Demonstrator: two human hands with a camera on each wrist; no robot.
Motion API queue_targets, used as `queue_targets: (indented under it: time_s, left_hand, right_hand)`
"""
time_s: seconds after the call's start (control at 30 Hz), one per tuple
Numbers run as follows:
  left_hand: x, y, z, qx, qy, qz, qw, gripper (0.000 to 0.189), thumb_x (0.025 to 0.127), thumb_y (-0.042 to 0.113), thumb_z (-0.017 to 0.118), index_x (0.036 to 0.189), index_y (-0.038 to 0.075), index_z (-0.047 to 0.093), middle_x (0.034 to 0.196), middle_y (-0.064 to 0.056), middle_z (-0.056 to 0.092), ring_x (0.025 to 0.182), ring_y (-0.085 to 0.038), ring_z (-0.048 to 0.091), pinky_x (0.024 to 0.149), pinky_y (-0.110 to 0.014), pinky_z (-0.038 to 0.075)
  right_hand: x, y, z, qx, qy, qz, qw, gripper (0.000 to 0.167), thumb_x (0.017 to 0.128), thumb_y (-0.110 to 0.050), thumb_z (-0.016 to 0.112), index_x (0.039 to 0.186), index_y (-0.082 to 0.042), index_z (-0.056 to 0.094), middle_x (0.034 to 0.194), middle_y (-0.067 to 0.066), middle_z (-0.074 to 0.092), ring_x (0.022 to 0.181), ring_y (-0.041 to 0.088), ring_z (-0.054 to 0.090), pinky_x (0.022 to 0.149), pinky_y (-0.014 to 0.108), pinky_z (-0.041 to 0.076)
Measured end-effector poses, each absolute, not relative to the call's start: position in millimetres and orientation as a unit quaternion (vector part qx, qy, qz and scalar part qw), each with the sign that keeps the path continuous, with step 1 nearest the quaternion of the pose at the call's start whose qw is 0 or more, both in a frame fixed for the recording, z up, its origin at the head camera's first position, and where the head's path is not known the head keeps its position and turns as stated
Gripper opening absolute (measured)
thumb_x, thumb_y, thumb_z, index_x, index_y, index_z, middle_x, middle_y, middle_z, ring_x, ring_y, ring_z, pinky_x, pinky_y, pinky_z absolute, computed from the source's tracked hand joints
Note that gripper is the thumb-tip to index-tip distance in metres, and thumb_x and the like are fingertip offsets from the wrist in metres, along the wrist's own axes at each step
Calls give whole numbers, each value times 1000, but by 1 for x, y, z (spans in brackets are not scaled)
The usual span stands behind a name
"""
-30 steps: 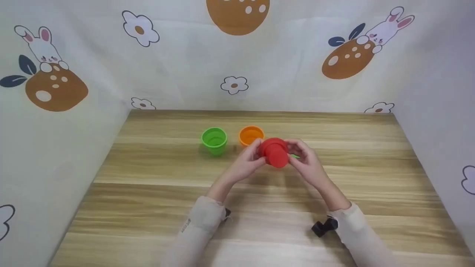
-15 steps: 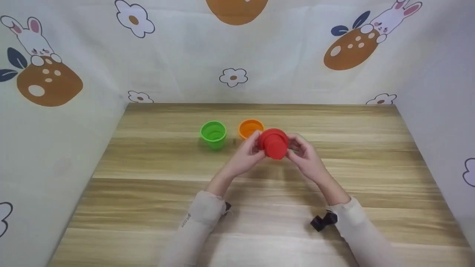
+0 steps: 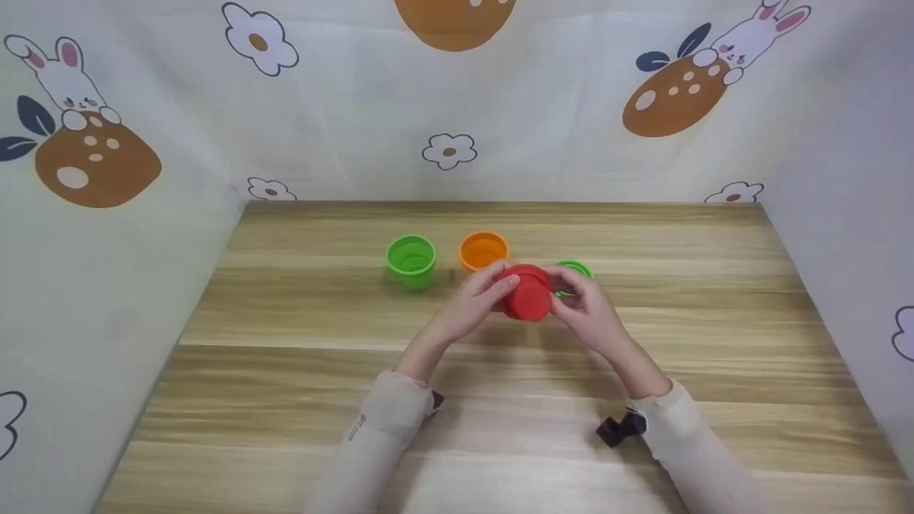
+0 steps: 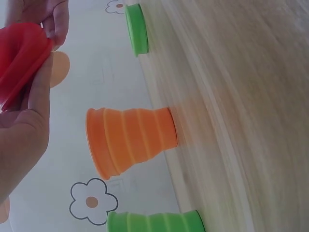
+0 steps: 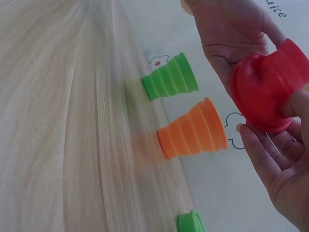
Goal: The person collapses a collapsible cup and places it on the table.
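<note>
Both hands hold a red collapsible cup point(image 3: 530, 296) above the table, its round base turned toward the head camera. My left hand point(image 3: 471, 303) grips it from the left, with the thumb over the folded rings. The right hand point(image 3: 591, 310) holds the other side between thumb and fingers. In the right wrist view the red cup's wall point(image 5: 263, 92) is partly folded and dented. An orange cup point(image 3: 484, 251) stands extended just beyond the left hand. Behind the right hand lies a flat, folded green cup point(image 3: 577, 268), partly hidden by the fingers.
An extended green cup point(image 3: 411, 260) stands left of the orange one. The wood-grain table point(image 3: 300, 400) meets a printed cloth backdrop point(image 3: 357, 128) at the back and on both sides. Black wrist devices point(image 3: 621, 428) are strapped at the sleeves.
The hands have lowered the red cup slightly toward me over the last half second. The left thumb has come up onto the cup's side, and more of the folded green cup shows.
</note>
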State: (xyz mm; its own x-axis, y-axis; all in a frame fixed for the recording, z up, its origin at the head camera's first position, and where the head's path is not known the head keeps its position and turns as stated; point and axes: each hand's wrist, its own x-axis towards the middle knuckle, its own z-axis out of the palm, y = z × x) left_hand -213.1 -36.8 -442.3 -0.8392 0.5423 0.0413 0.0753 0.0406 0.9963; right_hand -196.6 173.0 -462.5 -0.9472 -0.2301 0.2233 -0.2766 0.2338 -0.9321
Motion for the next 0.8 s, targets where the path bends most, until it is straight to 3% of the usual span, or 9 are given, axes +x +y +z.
queue_targets:
  time_s: [0.5,0.8]
  left_hand:
    - [-211,-36,-443,198,698,665,177,26,103,14,42,117,-5,53,106,-22,64,86,-13,66,87,-33,61]
    - [-212,-37,-441,201,677,690,158,18,102,11,42,109,-4,50,100,-11,62,87,-12,65,89,-35,61]
  right_hand:
    - [-197,178,-464,139,-791,596,-1,36,92,4,63,127,6,60,115,18,64,99,6,63,85,17,57]
    - [-197,179,-464,160,-750,641,-27,38,92,6,60,130,8,55,115,1,62,103,7,65,86,22,59]
